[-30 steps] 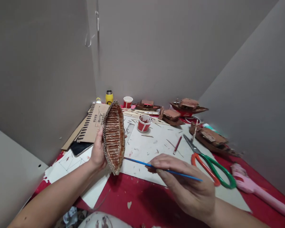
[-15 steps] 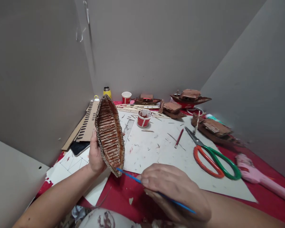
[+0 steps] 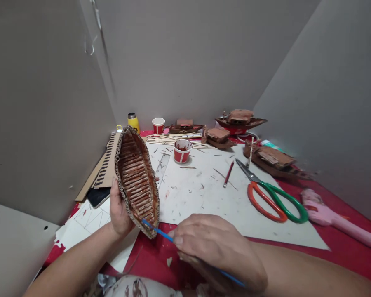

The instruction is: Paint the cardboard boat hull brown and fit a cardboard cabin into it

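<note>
My left hand (image 3: pixel 120 210) is closed around the side of a model boat (image 3: pixel 137 173) made of corrugated cardboard, its inside lined with brown-painted slats. The boat is held up and tilted so its hollow faces me. In my right hand (image 3: pixel 216 243) is a thin blue paintbrush (image 3: pixel 162 234), gripped between thumb and fingers. The brush's far end reaches inside the boat's lower end; its bristles are hard to make out. Behind the hands stands a red and white paper cup (image 3: pixel 182 152) with brown paint smeared on its inner wall.
Large scissors (image 3: pixel 268 194) with orange and green handles lie at the right, beside a pencil (image 3: pixel 228 174) and a pink tool (image 3: pixel 324 212). Several brown model boats (image 3: pixel 270 161) line the back and right. Thin wooden sticks (image 3: pixel 170 139), a yellow bottle (image 3: pixel 132 121) and cardboard (image 3: pixel 106 169) are farther back.
The camera view has shifted slightly, moving most things a little leftward. The brush tip has moved a bit farther inside the boat's lower end. Both hands keep their holds.
</note>
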Available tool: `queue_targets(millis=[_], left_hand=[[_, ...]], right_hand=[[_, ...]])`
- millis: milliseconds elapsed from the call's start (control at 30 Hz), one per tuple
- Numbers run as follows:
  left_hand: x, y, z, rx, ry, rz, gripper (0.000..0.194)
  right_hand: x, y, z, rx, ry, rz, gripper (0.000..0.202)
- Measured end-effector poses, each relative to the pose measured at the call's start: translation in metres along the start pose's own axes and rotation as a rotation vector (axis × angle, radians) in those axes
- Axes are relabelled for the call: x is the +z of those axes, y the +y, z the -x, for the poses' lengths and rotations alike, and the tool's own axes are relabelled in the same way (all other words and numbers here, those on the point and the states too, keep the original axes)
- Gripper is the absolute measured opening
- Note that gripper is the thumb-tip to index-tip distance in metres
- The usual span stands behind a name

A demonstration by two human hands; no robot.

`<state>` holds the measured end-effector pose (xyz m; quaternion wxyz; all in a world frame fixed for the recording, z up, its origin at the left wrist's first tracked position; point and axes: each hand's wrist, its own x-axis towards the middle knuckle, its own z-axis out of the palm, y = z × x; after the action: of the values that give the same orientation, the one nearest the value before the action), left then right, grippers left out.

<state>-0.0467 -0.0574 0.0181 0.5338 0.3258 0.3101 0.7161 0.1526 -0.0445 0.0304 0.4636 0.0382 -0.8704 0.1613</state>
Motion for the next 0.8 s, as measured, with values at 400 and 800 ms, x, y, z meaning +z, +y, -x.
queue_targets(millis=[400, 800], left_hand=[[-0.001, 0.004, 0.001, -0.024, -0.035, -0.006, 0.053], [-0.009, 0.006, -0.004, -0.005, 0.09, -0.048, 0.057]], right_hand=[[-0.001, -0.003, -0.003, 0.012, 0.007, 0.039, 0.022], [-0.009, -0.006, -0.003, 0.08, -0.022, 0.112, 0.022]])
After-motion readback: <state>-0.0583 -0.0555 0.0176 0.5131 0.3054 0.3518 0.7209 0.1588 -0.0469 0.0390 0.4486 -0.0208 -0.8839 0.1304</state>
